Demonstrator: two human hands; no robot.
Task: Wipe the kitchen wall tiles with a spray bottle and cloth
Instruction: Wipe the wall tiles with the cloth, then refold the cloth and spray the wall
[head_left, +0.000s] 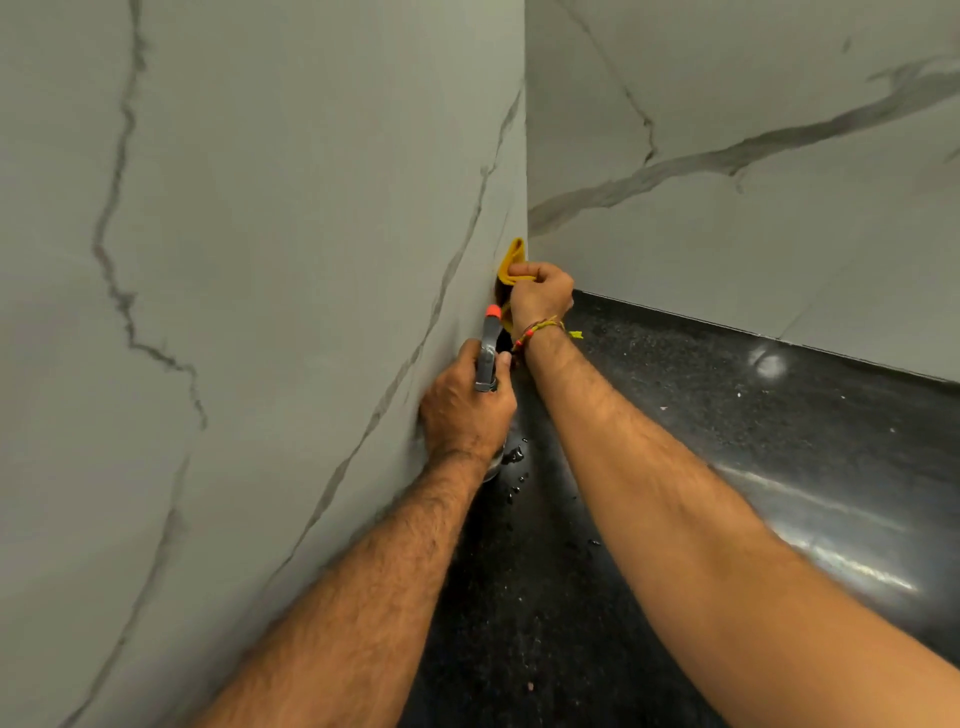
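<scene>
Two white marble-look tiled walls meet in a corner: the left wall (260, 260) and the back wall (753, 218). My right hand (540, 299) grips a folded yellow cloth (513, 260) against the left wall right at the corner, low down near the counter. My left hand (465, 410) is wrapped round a spray bottle (489, 353) with a grey head and an orange nozzle tip, held close to the left wall just below the cloth. The bottle's body is mostly hidden under my hand.
A black speckled stone counter (727, 441) runs along the foot of both walls. Several water drops (514, 457) lie on it near the bottle. A thread band sits on my right wrist (540, 330).
</scene>
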